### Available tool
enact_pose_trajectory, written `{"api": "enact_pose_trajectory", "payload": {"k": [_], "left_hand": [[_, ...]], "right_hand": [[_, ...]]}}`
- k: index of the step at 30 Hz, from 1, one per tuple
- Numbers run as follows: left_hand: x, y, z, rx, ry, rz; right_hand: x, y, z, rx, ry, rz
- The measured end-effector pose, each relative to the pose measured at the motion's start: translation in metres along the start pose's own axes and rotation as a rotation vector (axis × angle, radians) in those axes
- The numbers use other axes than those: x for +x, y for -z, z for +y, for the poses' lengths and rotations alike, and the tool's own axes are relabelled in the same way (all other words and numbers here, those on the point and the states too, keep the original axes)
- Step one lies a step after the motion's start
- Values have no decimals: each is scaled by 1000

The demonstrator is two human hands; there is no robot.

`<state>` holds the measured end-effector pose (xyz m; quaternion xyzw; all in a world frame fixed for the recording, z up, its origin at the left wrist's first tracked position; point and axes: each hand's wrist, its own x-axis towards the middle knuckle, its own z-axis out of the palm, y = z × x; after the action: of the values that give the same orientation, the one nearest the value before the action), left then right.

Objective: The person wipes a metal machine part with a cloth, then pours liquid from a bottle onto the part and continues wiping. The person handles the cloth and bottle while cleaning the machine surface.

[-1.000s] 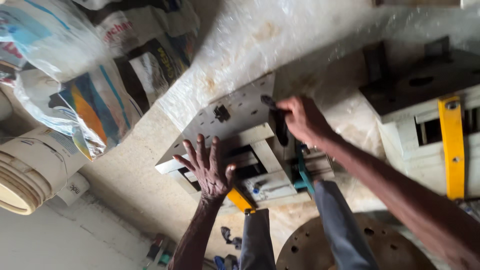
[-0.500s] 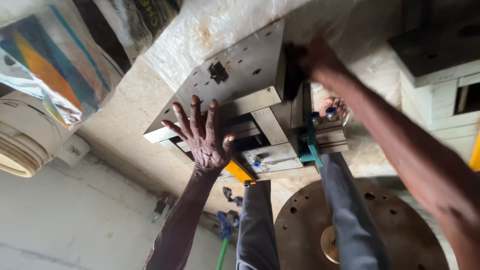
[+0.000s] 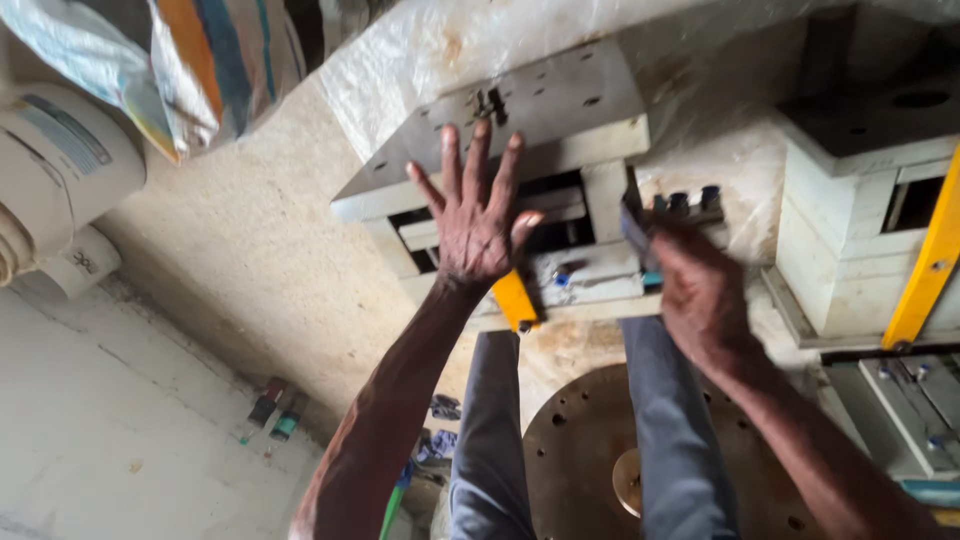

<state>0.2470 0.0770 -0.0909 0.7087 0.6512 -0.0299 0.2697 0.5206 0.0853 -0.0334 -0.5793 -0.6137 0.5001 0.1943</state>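
Note:
A grey steel mould block (image 3: 560, 110) made of stacked plates sits on a dusty bench in front of me. My left hand (image 3: 475, 215) lies flat on its near side with the fingers spread, holding nothing. My right hand (image 3: 700, 290) is closed around a dark tool (image 3: 632, 225) at the block's right side, near a row of dark bolt heads (image 3: 685, 200). A yellow strap piece (image 3: 515, 298) shows on the block's lower edge, below my left wrist.
A second white mould block (image 3: 850, 240) with a yellow bar (image 3: 925, 265) stands at the right. Printed sacks (image 3: 200, 60) and a white drum (image 3: 60, 170) lie at the left. A round rusty plate (image 3: 580, 450) and small tools (image 3: 275, 410) are on the floor below.
My right hand has come down from the block's top to its right side, gripping the dark tool. My left hand stays spread on the block. The view has shifted closer.

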Motion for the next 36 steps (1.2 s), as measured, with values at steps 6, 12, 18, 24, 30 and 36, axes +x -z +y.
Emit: {"api": "enact_pose_trajectory", "payload": {"k": [6, 12, 18, 24, 30, 36], "left_hand": [[11, 4, 4, 49, -97, 416], [-163, 47, 9, -527, 210, 603], [-326, 2, 4, -557, 254, 32], [-416, -46, -27, -405, 362, -55], [-448, -62, -42, -363, 496, -28], [-460, -65, -44, -410, 636, 52]], "right_hand": [[-5, -34, -4, -264, 186, 108], [-54, -19, 5, -310, 35, -5], [10, -75, -24, -121, 313, 100], [-21, -154, -91, -670, 489, -152], [1, -150, -106, -528, 461, -123], [-2, -168, -88, 709, -243, -44]]}}
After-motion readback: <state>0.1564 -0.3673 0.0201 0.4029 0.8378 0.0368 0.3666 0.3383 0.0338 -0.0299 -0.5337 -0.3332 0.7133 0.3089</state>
